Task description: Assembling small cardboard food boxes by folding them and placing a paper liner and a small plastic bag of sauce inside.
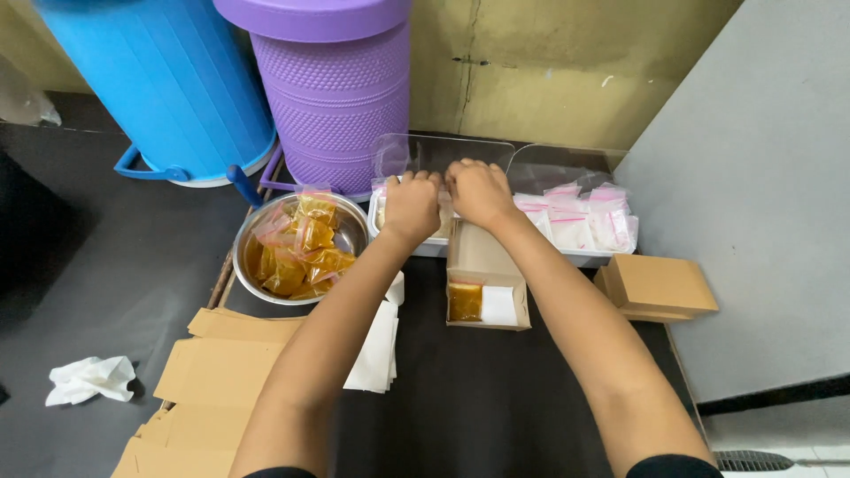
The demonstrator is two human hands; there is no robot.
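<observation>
Two bare hands side by side at twelve o'clock, left hand [413, 205] and right hand [479, 192] curled knuckles-up over a clear tray [584, 258] of white sachets [580, 221], grip contents hidden, open cardboard box [486, 285] just below at six o'clock, steel bowl [251, 241] of orange sachets at nine o'clock.

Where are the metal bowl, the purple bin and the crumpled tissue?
metal bowl [354, 232], head view, bare inner wall.
purple bin [332, 97], head view, textured side.
crumpled tissue [90, 379], head view, its middle.
</observation>
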